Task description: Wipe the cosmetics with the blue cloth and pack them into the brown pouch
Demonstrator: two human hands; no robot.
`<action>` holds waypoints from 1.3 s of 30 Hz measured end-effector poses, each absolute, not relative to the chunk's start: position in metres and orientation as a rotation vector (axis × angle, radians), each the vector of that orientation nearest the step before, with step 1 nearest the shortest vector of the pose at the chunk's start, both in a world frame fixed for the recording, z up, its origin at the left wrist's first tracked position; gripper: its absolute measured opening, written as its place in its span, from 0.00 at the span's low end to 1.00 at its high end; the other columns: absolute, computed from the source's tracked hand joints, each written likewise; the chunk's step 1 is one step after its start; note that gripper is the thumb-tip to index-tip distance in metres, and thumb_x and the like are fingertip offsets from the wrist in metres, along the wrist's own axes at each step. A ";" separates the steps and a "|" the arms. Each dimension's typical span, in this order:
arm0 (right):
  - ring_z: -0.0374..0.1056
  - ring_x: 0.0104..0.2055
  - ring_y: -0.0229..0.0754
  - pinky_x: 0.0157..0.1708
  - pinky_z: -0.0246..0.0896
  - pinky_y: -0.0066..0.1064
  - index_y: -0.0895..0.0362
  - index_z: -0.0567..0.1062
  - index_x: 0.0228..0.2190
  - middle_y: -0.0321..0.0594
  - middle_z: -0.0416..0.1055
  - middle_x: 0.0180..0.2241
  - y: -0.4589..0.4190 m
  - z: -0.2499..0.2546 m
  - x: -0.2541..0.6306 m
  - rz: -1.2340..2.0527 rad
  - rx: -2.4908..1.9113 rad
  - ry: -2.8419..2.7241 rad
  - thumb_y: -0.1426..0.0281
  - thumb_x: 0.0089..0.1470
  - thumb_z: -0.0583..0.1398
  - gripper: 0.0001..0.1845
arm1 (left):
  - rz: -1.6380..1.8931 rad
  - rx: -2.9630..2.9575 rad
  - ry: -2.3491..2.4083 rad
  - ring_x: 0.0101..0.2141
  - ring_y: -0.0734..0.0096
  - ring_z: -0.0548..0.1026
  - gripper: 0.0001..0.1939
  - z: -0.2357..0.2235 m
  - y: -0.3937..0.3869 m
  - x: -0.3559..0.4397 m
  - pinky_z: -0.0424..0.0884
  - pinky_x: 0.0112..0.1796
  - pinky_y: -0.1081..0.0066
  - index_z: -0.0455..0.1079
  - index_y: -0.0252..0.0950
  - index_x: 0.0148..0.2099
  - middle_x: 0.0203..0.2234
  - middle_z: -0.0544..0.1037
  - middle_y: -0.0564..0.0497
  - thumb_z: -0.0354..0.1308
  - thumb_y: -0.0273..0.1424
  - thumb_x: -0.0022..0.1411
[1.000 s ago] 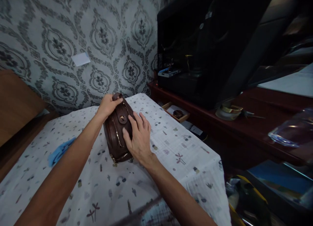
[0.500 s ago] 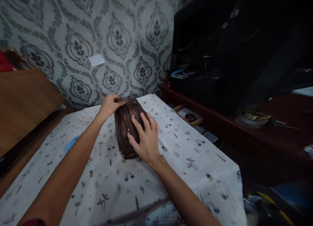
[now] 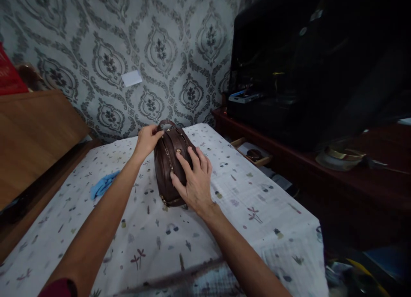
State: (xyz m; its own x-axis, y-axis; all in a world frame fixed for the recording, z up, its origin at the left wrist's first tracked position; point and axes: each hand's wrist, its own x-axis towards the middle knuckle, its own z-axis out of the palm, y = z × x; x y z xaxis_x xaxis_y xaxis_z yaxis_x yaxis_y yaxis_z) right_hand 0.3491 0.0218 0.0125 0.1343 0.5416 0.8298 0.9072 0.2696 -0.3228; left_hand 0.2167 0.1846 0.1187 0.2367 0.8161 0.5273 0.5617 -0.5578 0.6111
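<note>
A small dark brown leather bag (image 3: 167, 170) with gold-toned zippers lies on a white patterned cloth (image 3: 244, 245). Its loop handle (image 3: 166, 122) stands up at the far end. There, my left hand (image 3: 148, 139) is closed on the bag's upper left edge, near the end of a zipper; the exact spot between its fingertips is hidden. Fingers spread, my right hand (image 3: 195, 181) rests on the bag's front and right side, beside the gold clasp (image 3: 178, 151). A crumpled blue cloth (image 3: 104, 184) lies left of the bag, partly behind my left forearm.
Against the right side stands a dark red cabinet (image 3: 221, 113) bearing a large black screen (image 3: 276, 74). An open drawer (image 3: 261, 160) juts out below it. At left is a wooden panel (image 3: 35, 134) with a red item (image 3: 11, 74) above. Patterned wallpaper (image 3: 180, 52) closes the back.
The view has swung left, shifting everything rightward. My left hand has moved from the handle to the bag's upper left edge, and the handle now stands up. My right hand stays on the bag.
</note>
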 end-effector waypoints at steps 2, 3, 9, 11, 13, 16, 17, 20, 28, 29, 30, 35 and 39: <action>0.50 0.70 0.60 0.64 0.50 0.56 0.53 0.70 0.60 0.52 0.61 0.65 0.022 0.013 0.349 -0.452 -1.388 -1.538 0.58 0.65 0.56 0.25 | 1.323 2.174 1.302 0.24 0.73 0.61 0.15 0.114 0.180 0.220 0.58 0.29 0.72 0.60 0.38 0.22 0.17 0.60 0.58 0.61 0.35 0.55; 0.50 0.70 0.60 0.64 0.50 0.56 0.54 0.70 0.59 0.52 0.61 0.65 0.022 0.013 0.349 -0.451 -1.382 -1.538 0.58 0.65 0.56 0.25 | 1.367 2.149 1.308 0.24 0.73 0.61 0.16 0.111 0.177 0.221 0.57 0.29 0.72 0.60 0.38 0.22 0.17 0.60 0.58 0.61 0.35 0.56; 0.50 0.70 0.59 0.65 0.50 0.55 0.54 0.70 0.60 0.51 0.60 0.65 0.022 0.012 0.350 -0.447 -1.382 -1.544 0.59 0.64 0.57 0.25 | 1.512 1.992 1.283 0.23 0.74 0.60 0.17 0.100 0.165 0.229 0.55 0.27 0.73 0.59 0.38 0.23 0.17 0.60 0.58 0.56 0.35 0.61; 0.50 0.70 0.59 0.65 0.50 0.55 0.53 0.69 0.60 0.51 0.60 0.65 0.021 0.012 0.351 -0.441 -1.391 -1.554 0.59 0.64 0.57 0.25 | 1.531 1.945 1.271 0.22 0.75 0.60 0.17 0.097 0.164 0.231 0.55 0.26 0.73 0.58 0.38 0.23 0.17 0.60 0.58 0.55 0.35 0.62; 0.49 0.70 0.58 0.65 0.49 0.54 0.53 0.69 0.60 0.50 0.59 0.66 0.021 0.013 0.351 -0.439 -1.396 -1.558 0.59 0.64 0.57 0.26 | 1.536 1.912 1.264 0.22 0.75 0.59 0.17 0.096 0.165 0.231 0.55 0.26 0.73 0.58 0.38 0.23 0.17 0.60 0.59 0.55 0.36 0.62; 0.49 0.70 0.58 0.65 0.49 0.54 0.53 0.68 0.60 0.50 0.59 0.65 0.021 0.013 0.352 -0.446 -1.396 -1.563 0.59 0.64 0.57 0.26 | 1.509 1.901 1.257 0.22 0.76 0.57 0.18 0.096 0.166 0.231 0.54 0.25 0.73 0.58 0.38 0.22 0.17 0.58 0.59 0.56 0.38 0.62; 0.49 0.70 0.58 0.65 0.50 0.54 0.52 0.68 0.60 0.50 0.59 0.65 0.020 0.014 0.352 -0.449 -1.397 -1.566 0.59 0.64 0.57 0.26 | 1.496 1.907 1.255 0.22 0.76 0.57 0.19 0.097 0.165 0.231 0.53 0.25 0.73 0.57 0.38 0.22 0.17 0.58 0.59 0.56 0.39 0.62; 0.50 0.70 0.59 0.65 0.50 0.54 0.53 0.68 0.60 0.50 0.59 0.65 0.020 0.014 0.352 -0.452 -1.402 -1.572 0.59 0.63 0.57 0.26 | 1.466 1.940 1.252 0.23 0.76 0.56 0.20 0.101 0.161 0.230 0.53 0.26 0.72 0.56 0.38 0.22 0.17 0.56 0.59 0.57 0.39 0.61; 0.50 0.70 0.59 0.65 0.51 0.54 0.52 0.67 0.61 0.50 0.57 0.66 0.019 0.014 0.353 -0.437 -1.389 -1.564 0.59 0.63 0.57 0.27 | 1.418 1.994 1.224 0.24 0.74 0.57 0.17 0.109 0.150 0.230 0.54 0.27 0.71 0.58 0.38 0.23 0.17 0.58 0.58 0.56 0.37 0.60; 0.50 0.70 0.59 0.65 0.51 0.54 0.52 0.66 0.61 0.51 0.56 0.67 0.019 0.014 0.352 -0.433 -1.392 -1.552 0.59 0.63 0.57 0.27 | 1.417 2.001 1.211 0.24 0.74 0.58 0.16 0.108 0.150 0.230 0.55 0.28 0.72 0.58 0.38 0.23 0.18 0.58 0.58 0.56 0.37 0.60; 0.50 0.70 0.59 0.65 0.51 0.54 0.53 0.65 0.61 0.52 0.55 0.67 0.019 0.013 0.352 -0.426 -1.395 -1.536 0.59 0.63 0.57 0.28 | 1.418 2.012 1.203 0.25 0.74 0.59 0.15 0.108 0.150 0.231 0.56 0.28 0.72 0.59 0.38 0.24 0.19 0.60 0.58 0.56 0.36 0.61; 0.53 0.68 0.59 0.65 0.50 0.54 0.60 0.60 0.63 0.57 0.60 0.64 0.022 0.010 0.350 -0.406 -1.393 -1.459 0.56 0.61 0.58 0.35 | 1.425 2.197 1.239 0.37 0.66 0.69 0.06 0.105 0.148 0.239 0.66 0.41 0.68 0.70 0.37 0.36 0.34 0.74 0.51 0.59 0.34 0.58; 0.55 0.67 0.58 0.65 0.50 0.52 0.60 0.63 0.60 0.55 0.63 0.62 0.022 0.011 0.349 -0.414 -1.407 -1.438 0.57 0.59 0.59 0.33 | 1.310 2.444 1.266 0.47 0.55 0.70 0.11 0.109 0.144 0.251 0.64 0.52 0.60 0.75 0.39 0.42 0.40 0.76 0.47 0.62 0.32 0.55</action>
